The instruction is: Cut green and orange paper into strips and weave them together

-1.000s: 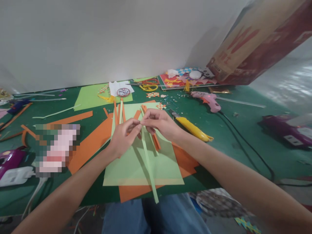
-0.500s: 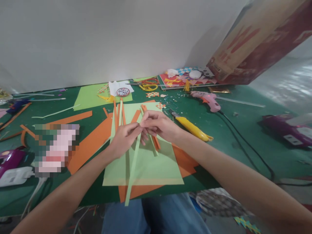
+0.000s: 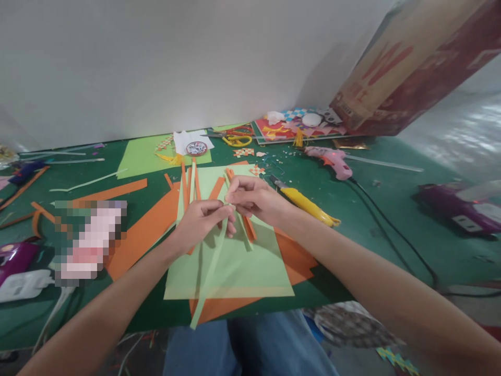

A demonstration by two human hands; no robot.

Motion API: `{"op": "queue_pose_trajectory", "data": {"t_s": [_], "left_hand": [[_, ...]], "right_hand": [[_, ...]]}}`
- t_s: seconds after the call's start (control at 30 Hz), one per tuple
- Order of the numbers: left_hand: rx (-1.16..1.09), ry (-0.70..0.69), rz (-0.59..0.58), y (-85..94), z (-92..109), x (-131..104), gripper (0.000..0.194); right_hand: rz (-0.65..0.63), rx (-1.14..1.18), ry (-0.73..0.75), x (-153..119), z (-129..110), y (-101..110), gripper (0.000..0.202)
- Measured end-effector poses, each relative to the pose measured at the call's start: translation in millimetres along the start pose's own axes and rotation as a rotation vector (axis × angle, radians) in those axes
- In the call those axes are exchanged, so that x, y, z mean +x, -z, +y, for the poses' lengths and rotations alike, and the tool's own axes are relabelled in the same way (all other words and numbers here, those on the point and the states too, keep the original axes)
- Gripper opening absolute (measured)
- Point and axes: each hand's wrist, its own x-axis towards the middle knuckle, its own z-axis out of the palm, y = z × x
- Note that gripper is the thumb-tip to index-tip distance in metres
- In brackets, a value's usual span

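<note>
My left hand (image 3: 205, 222) and my right hand (image 3: 256, 198) meet over the pale green sheets (image 3: 242, 271), fingertips nearly touching. Between them they pinch a long pale green paper strip (image 3: 211, 269), whose free end hangs down past the sheets' lower edge. The folded part at the fingertips is mostly hidden. Under and beside my right hand lie orange strips (image 3: 249, 228) and another green strip. More orange and green strips (image 3: 192, 180) lie beyond my left hand. Orange sheets (image 3: 146, 232) stick out from beneath the green ones.
A yellow cutter (image 3: 309, 206) lies right of the sheets. Behind it is a pink glue gun (image 3: 332, 159) with a black cord. Yellow-handled scissors (image 3: 238, 141) lie at the back. A blurred-out item (image 3: 92, 240) and a white plug (image 3: 25, 284) are at left.
The strip's hanging end has swung a little to the left. My left thumb and fingers have shifted slightly to the right around the strip; my right hand has barely moved.
</note>
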Motion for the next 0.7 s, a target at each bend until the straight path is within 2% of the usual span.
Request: {"op": "queue_pose_trajectory", "data": {"t_s": [0.47,0.7], "left_hand": [[0.134,-0.021,0.026,0.4,-0.6,-1.3,0.033],[0.289,-0.039,0.001,-0.9,4.5,-2.8,0.039]], "right_hand": [[0.024,0.009,0.050,0.2,-2.1,1.0,0.020],[0.115,0.021,0.125,-0.1,-2.5,2.2,0.017]]}}
